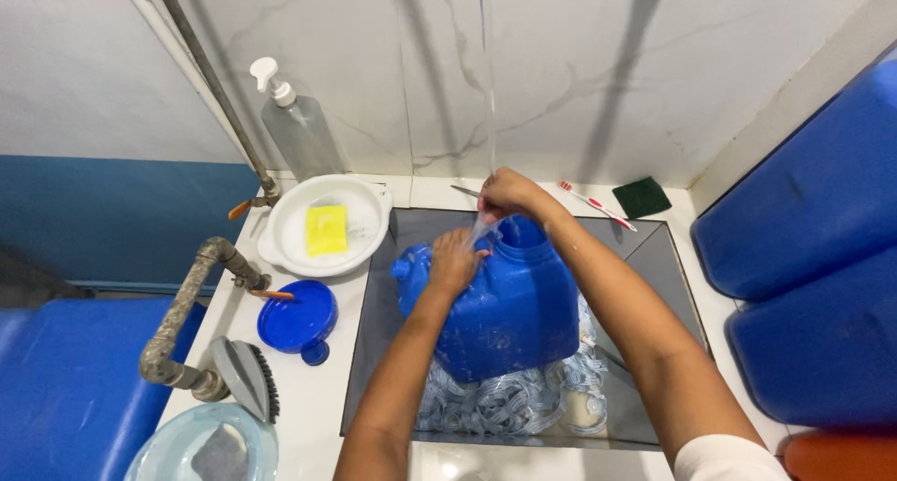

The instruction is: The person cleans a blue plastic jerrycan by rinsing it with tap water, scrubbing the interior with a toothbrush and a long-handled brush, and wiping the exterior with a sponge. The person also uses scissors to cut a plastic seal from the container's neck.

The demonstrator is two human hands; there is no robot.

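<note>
White marbled wall (579, 60), blue lower wall (103, 215)

The large blue plastic jug (505, 317) has a smooth, wet, semi-gloss skin with soap film on its near face. The left hand (455, 261) and right hand (509, 193) on it are bare and wet. The grey sink basin (668, 257) reads as smooth and matt. The white countertop (313, 392) is glossy; the marbled white wall (561, 70) is polished, with grey veining. At left, the round white plastic bowl (280, 238) is glossy and holds a porous yellow sponge (327, 229). The clear plastic pump bottle (299, 130) is translucent. The corroded metal pipe (173, 327) looks rough and dull. The dark green scouring pad (642, 197), far right, is coarse and matt.
</note>
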